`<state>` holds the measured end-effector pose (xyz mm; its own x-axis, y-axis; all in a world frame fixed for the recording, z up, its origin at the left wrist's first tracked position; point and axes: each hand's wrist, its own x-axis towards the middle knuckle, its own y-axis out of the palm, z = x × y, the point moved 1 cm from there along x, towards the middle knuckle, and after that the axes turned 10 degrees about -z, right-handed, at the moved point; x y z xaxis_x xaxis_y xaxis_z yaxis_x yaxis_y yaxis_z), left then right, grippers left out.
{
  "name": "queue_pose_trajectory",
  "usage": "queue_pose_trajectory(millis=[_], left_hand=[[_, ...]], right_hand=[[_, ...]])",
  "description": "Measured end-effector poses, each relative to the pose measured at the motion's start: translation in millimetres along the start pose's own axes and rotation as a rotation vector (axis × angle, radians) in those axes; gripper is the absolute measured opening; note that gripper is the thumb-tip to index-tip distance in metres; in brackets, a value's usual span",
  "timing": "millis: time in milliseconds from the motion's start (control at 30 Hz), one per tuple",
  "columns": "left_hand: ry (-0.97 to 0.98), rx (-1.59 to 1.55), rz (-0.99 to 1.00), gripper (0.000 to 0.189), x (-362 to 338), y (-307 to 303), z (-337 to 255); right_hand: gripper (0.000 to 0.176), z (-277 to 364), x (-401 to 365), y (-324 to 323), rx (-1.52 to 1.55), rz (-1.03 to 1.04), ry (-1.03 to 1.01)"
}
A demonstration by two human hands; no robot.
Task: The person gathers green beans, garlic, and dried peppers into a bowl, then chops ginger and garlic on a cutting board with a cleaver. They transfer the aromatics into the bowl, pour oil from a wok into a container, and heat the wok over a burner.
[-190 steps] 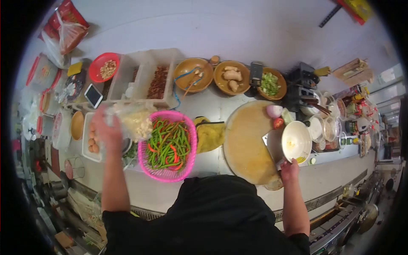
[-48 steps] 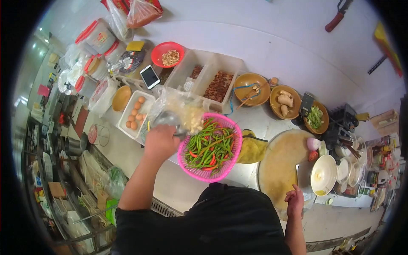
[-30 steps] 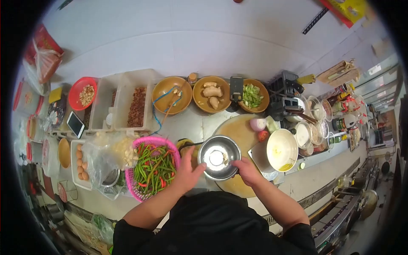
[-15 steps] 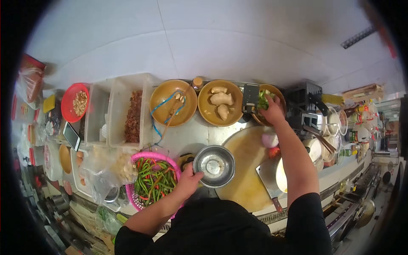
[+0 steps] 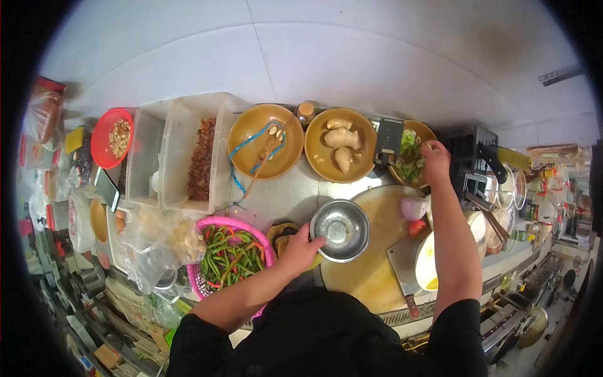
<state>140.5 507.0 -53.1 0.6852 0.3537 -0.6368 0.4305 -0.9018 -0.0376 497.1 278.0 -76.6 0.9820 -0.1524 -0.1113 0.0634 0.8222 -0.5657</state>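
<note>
My left hand (image 5: 300,252) grips the rim of a steel bowl (image 5: 360,242), thumb on the inner wall. The bowl is held over the left edge of a round cutting board (image 5: 377,284). At the right rim of a brown bowl (image 5: 429,130), my right hand (image 5: 437,164) has its fingers drawn together; what they hold, if anything, I cannot make out. Chopped greens (image 5: 410,151) fill that bowl. A black device (image 5: 389,137) stands at its left side. On the board lie a cleaver (image 5: 401,267), a peeled onion (image 5: 414,207) and a red piece of vegetable (image 5: 416,227).
Left of the board is a pink basket (image 5: 270,245) of green and red chillies (image 5: 229,257). Along the wall stand a brown bowl with ginger (image 5: 342,138), another with garlic (image 5: 273,131), and clear bins (image 5: 173,157). A phone (image 5: 107,188) lies farther left.
My right hand has shifted from over the greens to the bowl's right rim. The steel bowl in my left hand sits slightly farther right and higher in view; the camera has also shifted.
</note>
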Motion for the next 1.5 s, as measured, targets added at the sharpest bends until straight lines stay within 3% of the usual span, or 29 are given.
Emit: queue_pose_trajectory(millis=[33, 67, 133, 200, 267, 333, 367, 400, 467, 567, 633, 700, 733, 800, 900, 1133, 1200, 1333, 1433, 1500], left_hand=[[0.001, -0.003, 0.003, 0.046, 3, 3, 3], [-0.001, 0.002, 0.018, 0.045, 10, 7, 12], [-0.005, 0.003, 0.041, 0.044, 19, 19, 24], [-0.031, -0.058, 0.067, 0.042, 26, 33, 25], [0.009, -0.003, 0.090, 0.038, 29, 41, 19], [0.161, 0.547, 0.158, 0.039, 38, 48, 23], [0.288, 0.618, 0.122, 0.040, 37, 50, 21], [0.292, 0.621, 0.121, 0.040, 32, 47, 3], [0.349, 0.831, 0.024, 0.040, 27, 40, -40], [0.820, 0.844, -0.174, 0.044, 62, 35, -73], [1.002, 0.940, -0.369, 0.050, 101, 42, -103], [1.056, 1.020, -0.537, 0.054, 141, 49, -123], [1.060, 1.013, -0.538, 0.054, 158, 54, -128], [0.810, 1.191, -0.388, 0.058, 186, 63, -133], [0.690, 1.326, -0.322, 0.057, 193, 68, -151], [0.726, 1.308, -0.230, 0.056, 198, 63, -147], [0.675, 1.285, -0.096, 0.051, 199, 62, -149], [0.835, 1.247, -0.108, 0.046, 189, 46, -150], [0.978, 1.020, -0.147, 0.047, 157, 27, -161], [1.027, 0.897, -0.329, 0.050, 127, 1, -169]], right_hand=[[0.016, 14, -18, -6, 0.253, 0.001, 0.218], [0.016, 27, -38, -10, 0.252, -0.001, 0.214], [0.016, 45, -87, -20, 0.551, 0.229, 0.308], [0.017, 64, -144, -25, 0.313, 0.364, 0.317], [0.020, 50, -180, -19, 0.036, 0.574, 0.233], [0.030, 37, -210, -10, -0.212, 0.536, -0.361], [0.030, 35, -222, -10, -0.208, 0.534, -0.362], [0.034, 41, -234, -11, -0.249, 0.503, -0.413], [0.039, 46, -245, -21, -0.288, 0.467, -0.462], [0.044, 44, -252, -33, -0.256, 0.442, -0.384], [0.041, 41, -252, -40, -0.246, 0.454, -0.336], [0.040, 41, -254, -42, -0.240, 0.443, -0.352], [0.039, 42, -254, -42, -0.228, 0.438, -0.367], [0.038, 39, -255, -43, -0.239, 0.432, -0.401], [0.037, 33, -256, -46, -0.257, 0.432, -0.427], [0.035, 25, -258, -43, -0.277, 0.485, -0.449], [0.035, 29, -258, -40, -0.273, 0.482, -0.471], [0.035, 41, -254, -32, -0.223, 0.492, -0.514], [0.034, 47, -238, -17, -0.187, 0.418, -0.595], [0.033, 56, -224, 2, -0.167, 0.372, -0.612]])
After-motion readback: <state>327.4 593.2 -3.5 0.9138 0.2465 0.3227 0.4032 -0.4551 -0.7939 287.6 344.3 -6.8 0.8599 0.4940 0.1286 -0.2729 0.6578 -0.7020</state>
